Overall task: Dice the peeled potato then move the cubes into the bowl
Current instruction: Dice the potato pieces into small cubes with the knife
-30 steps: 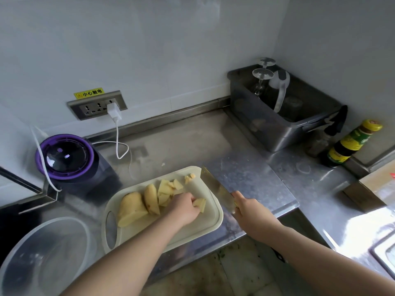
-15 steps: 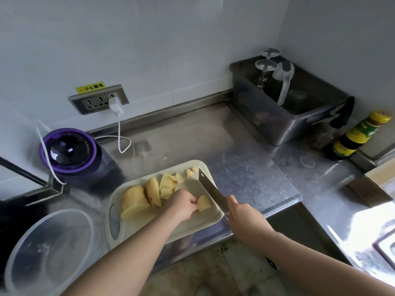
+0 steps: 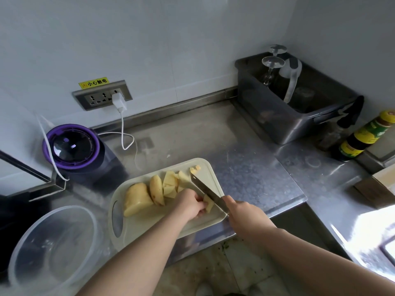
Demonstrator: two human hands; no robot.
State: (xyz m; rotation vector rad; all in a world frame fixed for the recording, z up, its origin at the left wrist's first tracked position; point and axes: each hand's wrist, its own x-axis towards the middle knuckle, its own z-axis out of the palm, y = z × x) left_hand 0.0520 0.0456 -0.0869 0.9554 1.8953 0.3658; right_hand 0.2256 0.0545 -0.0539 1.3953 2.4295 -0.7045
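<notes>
A cream cutting board (image 3: 149,225) lies on the steel counter and carries a large peeled potato chunk (image 3: 136,198), a slice (image 3: 156,190) and several smaller pieces (image 3: 171,184). My left hand (image 3: 188,202) holds a small potato piece (image 3: 208,205) down on the board with curled fingers. My right hand (image 3: 245,215) grips the handle of a knife (image 3: 206,192), whose blade lies against that piece. A clear plastic bowl (image 3: 25,248) stands empty at the lower left, beside the board.
A purple-rimmed appliance (image 3: 71,146) and a white charger cable (image 3: 124,129) sit behind the board. A dark bin (image 3: 275,116) with glasses stands at the back right, with a sauce bottle (image 3: 363,137) beside it. The counter edge (image 3: 286,208) runs just right of the board.
The knife has swung in from beyond the board's right edge and come down against the piece under my left hand. The view has shifted slightly.
</notes>
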